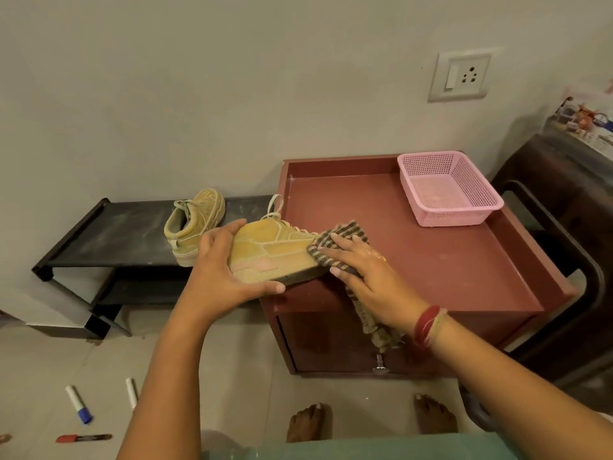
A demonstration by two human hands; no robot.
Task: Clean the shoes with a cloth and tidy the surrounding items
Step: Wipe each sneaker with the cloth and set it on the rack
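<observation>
My left hand point(229, 267) grips the heel end of a tan sneaker point(272, 254), holding it on its side at the left edge of the red-brown cabinet top point(431, 260). My right hand point(361, 270) presses a brown checked cloth point(335, 240) against the shoe's toe end; the cloth's tail hangs down past the cabinet front. The second tan sneaker point(194, 224) stands upright on the black shoe rack point(109, 234), just behind and left of my left hand.
A pink plastic basket point(447, 190) sits at the cabinet's back right corner. Three markers lie on the tiled floor at lower left: a blue-capped one point(79, 404), a white one point(131, 393) and a red-and-black one point(83, 438). A dark chair point(564, 227) stands to the right. My bare feet point(308, 423) are below.
</observation>
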